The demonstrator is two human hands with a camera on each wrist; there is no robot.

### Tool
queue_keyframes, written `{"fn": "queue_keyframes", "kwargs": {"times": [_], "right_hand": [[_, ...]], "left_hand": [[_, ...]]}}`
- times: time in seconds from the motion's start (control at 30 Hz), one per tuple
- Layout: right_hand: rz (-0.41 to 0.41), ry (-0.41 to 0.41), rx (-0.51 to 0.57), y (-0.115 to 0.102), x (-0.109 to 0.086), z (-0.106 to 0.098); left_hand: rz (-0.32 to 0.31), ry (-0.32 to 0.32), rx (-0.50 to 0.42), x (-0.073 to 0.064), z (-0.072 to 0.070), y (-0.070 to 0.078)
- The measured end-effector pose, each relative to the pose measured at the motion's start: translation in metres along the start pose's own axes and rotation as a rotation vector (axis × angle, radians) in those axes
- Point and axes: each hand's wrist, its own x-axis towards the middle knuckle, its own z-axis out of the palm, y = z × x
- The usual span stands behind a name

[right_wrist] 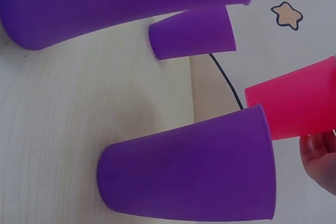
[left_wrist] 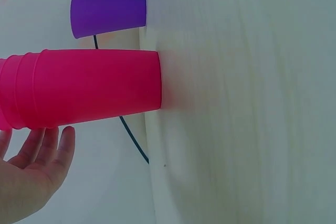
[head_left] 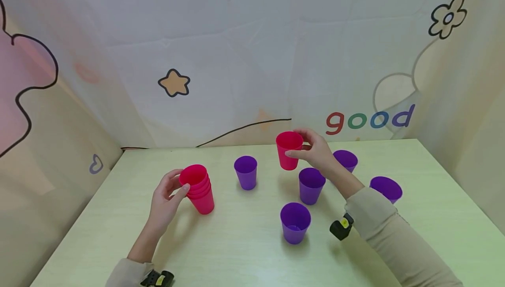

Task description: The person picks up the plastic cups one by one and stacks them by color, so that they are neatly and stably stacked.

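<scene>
Left hand (head_left: pixel 161 203): a stack of red plastic cups (head_left: pixel 203 199) is gripped by its upper part, with the thumb laid near the rims
Red stack: it is held mouth up at the left of the worktop (head_left: pixel 221 252); whether its base is touching cannot be told
Right hand (head_left: pixel 317 151): a single red plastic cup (head_left: pixel 285 147) is pinched between thumb and fingers
Lone red cup: it is lifted clear of the worktop, mouth up, and is seen in the head view just above the middle purple cup (head_left: pixel 311 187)
Other purple cups: all are stood upright, mouths up; one is set at the back left (head_left: pixel 246 173), one at the front (head_left: pixel 295 225), and two to the right (head_left: pixel 345 160) (head_left: pixel 386 189) are partly covered by the right arm
Sleeves: both are beige, and a black device (head_left: pixel 341 227) is worn at each wrist
Backdrop (head_left: pixel 236 76): a pale cloth is printed with a star, a flower and the word "good"
</scene>
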Motion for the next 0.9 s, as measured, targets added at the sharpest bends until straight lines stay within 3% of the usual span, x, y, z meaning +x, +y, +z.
{"fn": "queue_keyframes", "kwargs": {"times": [0.23, 0.9], "right_hand": [[0.020, -0.013, -0.013, -0.004, 0.000, 0.002], [-0.058, -0.031, 0.026, -0.022, -0.007, 0.013]], "left_hand": [[0.003, -0.006, -0.001, 0.000, 0.000, 0.000], [0.005, 0.003, 0.016, -0.001, 0.000, 0.002]]}}
